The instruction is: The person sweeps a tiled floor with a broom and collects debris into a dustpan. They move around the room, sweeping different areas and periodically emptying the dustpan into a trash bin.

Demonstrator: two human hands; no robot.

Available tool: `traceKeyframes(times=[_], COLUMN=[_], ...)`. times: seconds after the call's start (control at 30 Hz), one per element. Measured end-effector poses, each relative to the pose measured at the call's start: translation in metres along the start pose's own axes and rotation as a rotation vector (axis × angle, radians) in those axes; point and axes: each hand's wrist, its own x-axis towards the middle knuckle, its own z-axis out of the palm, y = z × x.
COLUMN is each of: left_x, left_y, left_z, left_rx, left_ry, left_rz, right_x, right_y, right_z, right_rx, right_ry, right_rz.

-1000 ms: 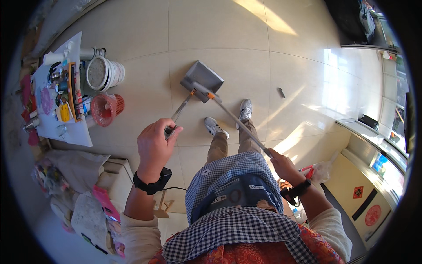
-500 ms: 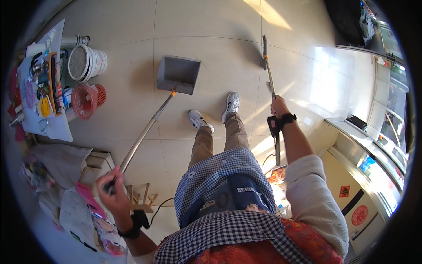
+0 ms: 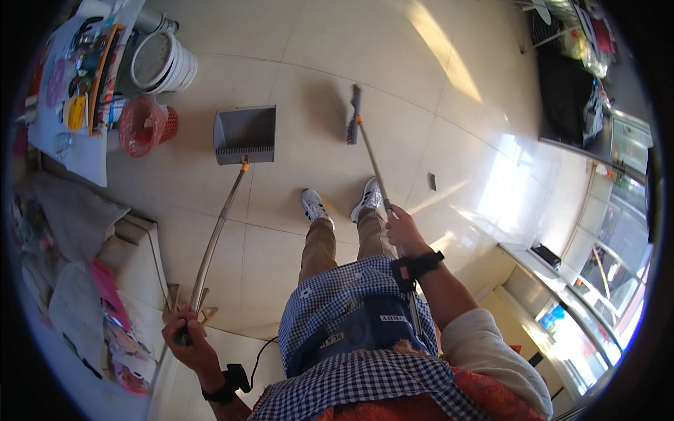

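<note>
My left hand is closed round the top of the long metal handle of a grey dustpan. The pan rests on the tiled floor ahead and to the left, with a toothed strip along its near edge. My right hand grips the metal handle of a broom, whose dark, narrow head is just above or on the floor to the right of the pan; a gap separates the two. On the floor right of my shoes lies a small dark object, its kind unclear.
At the left are a red plastic basket, a white bucket and a cluttered table. A sofa with cloths on it stands nearer. A low cabinet is at the right, and a black covered thing at the far right.
The broom has swung left toward the dustpan, my right hand moving left with it. The dustpan has shifted slightly left. My view has turned, and the small dark object now shows apart from the broom.
</note>
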Motion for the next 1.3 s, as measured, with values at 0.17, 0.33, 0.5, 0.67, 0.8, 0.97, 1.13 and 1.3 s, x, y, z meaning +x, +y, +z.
traceKeyframes(times=[0.17,0.33,0.5,0.67,0.8,0.97,1.13,1.3], left_x=[-0.032,-0.061,-0.088,-0.122,-0.137,-0.141,-0.141,-0.15], left_y=[-0.03,-0.054,-0.042,-0.008,0.009,0.024,0.034,0.044], left_z=[0.006,0.019,0.021,0.04,0.073,0.102,0.105,0.114], left_rx=[-0.094,-0.169,-0.052,0.125,-0.026,-0.073,-0.128,-0.18], left_ry=[0.184,0.345,0.474,0.523,0.582,0.714,0.861,0.998], left_rz=[-0.11,-0.176,-0.324,-0.498,-0.51,-0.451,-0.604,-0.769], right_x=[0.051,0.165,0.25,0.288,0.244,0.124,0.062,0.183], right_y=[-0.068,-0.187,-0.259,-0.251,-0.196,-0.146,-0.159,-0.258], right_z=[-0.026,-0.019,0.047,0.105,0.062,-0.047,-0.08,0.02], right_rx=[-0.687,-0.448,-0.888,-1.257,-1.538,-1.645,-1.591,-1.46], right_ry=[0.343,0.253,0.279,0.22,0.147,-0.064,-0.064,-0.01], right_rz=[-0.349,-0.513,-0.643,-1.018,-0.915,-0.589,-0.816,-1.216])
